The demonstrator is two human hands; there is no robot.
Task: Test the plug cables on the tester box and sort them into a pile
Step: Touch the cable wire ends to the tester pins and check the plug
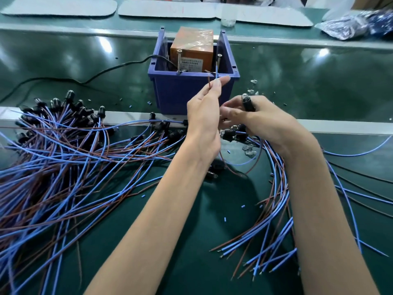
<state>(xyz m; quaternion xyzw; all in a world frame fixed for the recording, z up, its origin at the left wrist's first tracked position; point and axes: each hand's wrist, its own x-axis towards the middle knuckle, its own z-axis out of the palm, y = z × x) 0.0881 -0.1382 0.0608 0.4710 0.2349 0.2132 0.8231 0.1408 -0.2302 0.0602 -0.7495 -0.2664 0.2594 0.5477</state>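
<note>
The tester is an orange box [191, 47] standing in a blue bin [191, 90], with two upright screws [179, 60] at its front. My left hand [205, 116] pinches the brown wire end [209, 80] and the blue wire end [216, 70] of one cable just in front of the bin; the blue end reaches up beside the right screw. My right hand [255, 118] grips that cable's black plug [247, 103] with its clear bulb tip. A big pile of cables [63, 150] lies to the left, and a smaller bundle [274, 220] lies under my right forearm.
A black power cord [95, 75] runs from the bin to the left. Small blue insulation bits and clear bulb fragments [252, 90] dot the green mat. A metal rail [340, 126] crosses the bench behind the piles. Plastic bags [357, 24] lie at the far right.
</note>
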